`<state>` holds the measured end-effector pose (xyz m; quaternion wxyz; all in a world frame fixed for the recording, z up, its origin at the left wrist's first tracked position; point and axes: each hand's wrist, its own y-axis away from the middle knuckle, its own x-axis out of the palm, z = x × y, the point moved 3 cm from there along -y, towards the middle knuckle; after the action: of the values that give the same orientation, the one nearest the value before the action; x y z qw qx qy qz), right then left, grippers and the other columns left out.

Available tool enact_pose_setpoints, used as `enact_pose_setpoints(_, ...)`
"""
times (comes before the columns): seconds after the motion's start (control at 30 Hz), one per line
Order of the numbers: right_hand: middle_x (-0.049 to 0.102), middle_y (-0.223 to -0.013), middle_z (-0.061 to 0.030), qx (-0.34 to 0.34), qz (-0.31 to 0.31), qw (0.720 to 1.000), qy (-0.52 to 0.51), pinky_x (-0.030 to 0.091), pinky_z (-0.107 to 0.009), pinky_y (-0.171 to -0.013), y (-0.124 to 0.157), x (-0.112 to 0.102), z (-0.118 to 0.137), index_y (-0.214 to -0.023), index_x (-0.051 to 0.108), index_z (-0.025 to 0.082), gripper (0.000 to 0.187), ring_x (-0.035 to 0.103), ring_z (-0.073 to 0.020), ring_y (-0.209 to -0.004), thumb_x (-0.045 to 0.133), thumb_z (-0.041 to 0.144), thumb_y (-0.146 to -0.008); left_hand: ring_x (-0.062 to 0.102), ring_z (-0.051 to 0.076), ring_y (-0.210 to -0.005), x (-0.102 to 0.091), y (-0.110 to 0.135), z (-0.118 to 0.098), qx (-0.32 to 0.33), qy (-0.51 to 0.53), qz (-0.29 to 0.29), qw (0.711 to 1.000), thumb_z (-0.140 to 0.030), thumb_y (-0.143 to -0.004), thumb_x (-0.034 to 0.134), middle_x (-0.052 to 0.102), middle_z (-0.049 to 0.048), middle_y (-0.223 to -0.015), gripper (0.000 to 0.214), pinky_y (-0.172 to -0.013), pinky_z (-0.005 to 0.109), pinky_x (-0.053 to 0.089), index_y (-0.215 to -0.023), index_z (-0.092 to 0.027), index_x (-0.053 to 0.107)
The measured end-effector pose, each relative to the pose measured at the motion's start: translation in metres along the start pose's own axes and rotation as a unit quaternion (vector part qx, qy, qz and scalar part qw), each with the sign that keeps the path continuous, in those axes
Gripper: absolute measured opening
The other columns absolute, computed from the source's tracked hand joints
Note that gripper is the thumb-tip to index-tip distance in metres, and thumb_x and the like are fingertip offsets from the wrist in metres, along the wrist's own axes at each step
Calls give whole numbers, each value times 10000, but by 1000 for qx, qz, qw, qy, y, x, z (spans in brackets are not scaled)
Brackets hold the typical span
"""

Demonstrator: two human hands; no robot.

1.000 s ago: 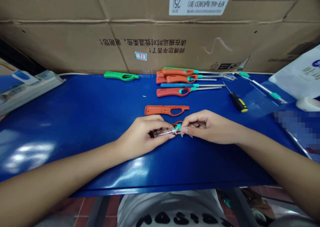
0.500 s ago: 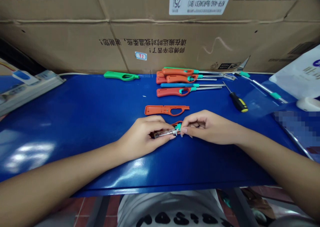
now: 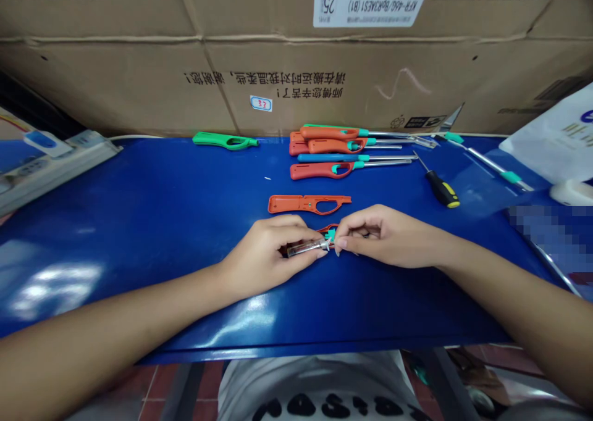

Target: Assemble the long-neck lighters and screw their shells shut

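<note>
My left hand (image 3: 265, 254) is closed around a clear lighter fuel tube (image 3: 306, 247) lying over an orange lighter shell half on the blue table (image 3: 139, 223). My right hand (image 3: 384, 236) pinches at the tube's tip, where a small teal part (image 3: 330, 234) sits. Both hands meet at the table's middle. A second orange shell half (image 3: 308, 204) lies just beyond them, its hollow side up.
A pile of orange and blue long-nosed lighters (image 3: 343, 152) lies at the back, a green shell (image 3: 225, 141) to its left. A yellow-handled screwdriver (image 3: 440, 187) and metal rods (image 3: 491, 165) lie right. Cardboard boxes (image 3: 278, 50) wall the far edge; a white bag (image 3: 556, 140) sits far right.
Almost nothing has moved; my fingers shift slightly at the tube's tip while both hands stay in place.
</note>
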<state>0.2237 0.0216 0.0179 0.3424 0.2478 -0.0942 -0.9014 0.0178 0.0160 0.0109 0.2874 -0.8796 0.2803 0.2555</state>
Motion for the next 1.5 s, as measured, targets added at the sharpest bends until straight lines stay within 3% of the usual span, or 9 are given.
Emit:
enact_pose_setpoints(0.13, 704, -872, -40, -12, -5, 1000, -4, 436, -280, -673, 1, 1, 1, -866, 709, 174, 285, 579, -151, -759, 595, 431, -910, 649, 117, -717, 1, -1, -1, 0, -1, -3, 1000, -219, -912, 713, 705, 42, -842, 176, -641, 218, 508, -1067, -165, 778)
enact_pose_setpoints(0.3, 656, -782, -5, -18, -14, 1000, 1, 398, -261, -630, 0, 0, 3, -842, 695, 173, 288, 511, -120, -679, 606, 440, -903, 644, 114, -708, 1, -1, -1, 2, -4, -4, 1000, -220, -912, 712, 703, 43, -839, 187, -627, 215, 500, -1077, -161, 776)
enact_pose_setpoints(0.8, 601, -771, 7, -5, -12, 1000, 14, 383, -266, -631, -2, 3, -3, -864, 675, 196, 302, 493, -129, -685, 595, 482, -919, 649, 113, -704, 2, 0, 0, 2, -15, -8, 1000, -216, -903, 720, 710, 33, -827, 170, -634, 209, 501, -1055, -171, 782)
enact_pose_setpoints(1.07, 653, -816, -19, -13, -1, 1000, 2, 406, -273, -643, -3, 6, -1, -851, 685, 183, 317, 538, -144, -724, 600, 482, -909, 648, 113, -689, 3, -1, -1, 7, -12, -18, 1000, -232, -916, 709, 716, 38, -816, 157, -615, 210, 497, -1038, -169, 786)
enact_pose_setpoints(1.5, 621, -760, 11, 5, -52, 998, -43, 395, -263, -617, -2, 4, -1, -841, 677, 194, 229, 512, -119, -678, 623, 407, -902, 599, 92, -637, 2, 0, -1, -9, -22, -32, 999, -241, -905, 728, 705, 30, -792, 139, -568, 200, 451, -997, -154, 785)
